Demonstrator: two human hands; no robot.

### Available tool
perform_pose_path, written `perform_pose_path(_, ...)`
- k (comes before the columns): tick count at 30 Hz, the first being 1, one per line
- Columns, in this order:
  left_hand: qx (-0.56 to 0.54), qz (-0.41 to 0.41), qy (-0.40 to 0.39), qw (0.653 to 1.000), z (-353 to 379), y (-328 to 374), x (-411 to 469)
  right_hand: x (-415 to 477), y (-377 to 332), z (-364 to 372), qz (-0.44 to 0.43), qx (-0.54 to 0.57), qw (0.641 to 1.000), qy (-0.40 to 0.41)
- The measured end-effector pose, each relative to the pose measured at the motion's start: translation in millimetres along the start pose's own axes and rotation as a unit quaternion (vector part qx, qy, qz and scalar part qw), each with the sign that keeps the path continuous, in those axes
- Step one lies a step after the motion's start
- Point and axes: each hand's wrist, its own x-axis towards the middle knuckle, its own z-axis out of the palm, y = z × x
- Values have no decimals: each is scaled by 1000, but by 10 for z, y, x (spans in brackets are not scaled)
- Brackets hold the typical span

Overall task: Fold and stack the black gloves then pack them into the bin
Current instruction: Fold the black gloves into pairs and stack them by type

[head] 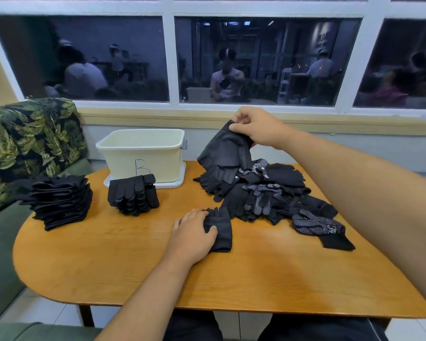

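- Black gloves lie in four places on the table (133, 271): one raised in the air, one under a hand, a loose pile, and two finished stacks.
- Raised glove (225, 153): hangs above the far side of the loose pile, cuff uppermost, finger ends drooping onto the heap.
- Right hand (258, 129): thumb and fingertips are pinched together on the cuff edge of the raised glove. The rest of the glove hangs below and left of the fingers.
- Folded glove (221, 230): lies flat near the table's middle, just in front of the pile, cuff toward the viewer.
- Left hand (194, 233): rests palm down on the left part of the folded glove, fingers close together and loosely bent, thumb lying across the cloth. Whether any finger reaches under the glove cannot be told.
- Loose pile (271, 193): unsorted gloves, some white-dotted, on the right half of the table; one dotted glove (317, 226) trails at its near right edge.
- Dotted stack (133, 196): folded gloves, touching the front of the bin's tray.
- Plain stack (59, 203): taller, at the table's left end, well apart from both hands.
- Bin (143, 153): cream, marked "B", at the far side of the table on a white tray (175, 184); no gloves visible inside.
- Surroundings: leaf-patterned sofa (27, 143) on the left, white-framed window (169, 57) behind.
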Motion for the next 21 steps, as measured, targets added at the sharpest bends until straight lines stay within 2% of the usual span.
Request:
perform_pose_path(5,-33,-11,-2,999,11,-6,3,-48,-33,38,-19,33,999,-26)
perform_pose_path(7,-147,-49,28,988,-55,-11,8,-56,-38,54,-18,33,999,-28)
perform_pose_path(10,-373,-141,117,910,-180,-32,27,-77,-30,99,-13,35,999,-40)
perform_pose_path(12,-443,-157,142,871,-209,-72,63,-97,-24,129,-8,32,998,-50)
perform_pose_path(14,-480,-157,148,851,-209,-79,81,-99,7,143,-3,31,998,-55)
perform_pose_path(18,-450,-152,150,867,-183,-31,60,-79,198,97,-14,-83,994,-73)
perform_pose_path(21,-437,-147,153,874,-146,-43,78,-83,471,46,23,-222,966,-133)
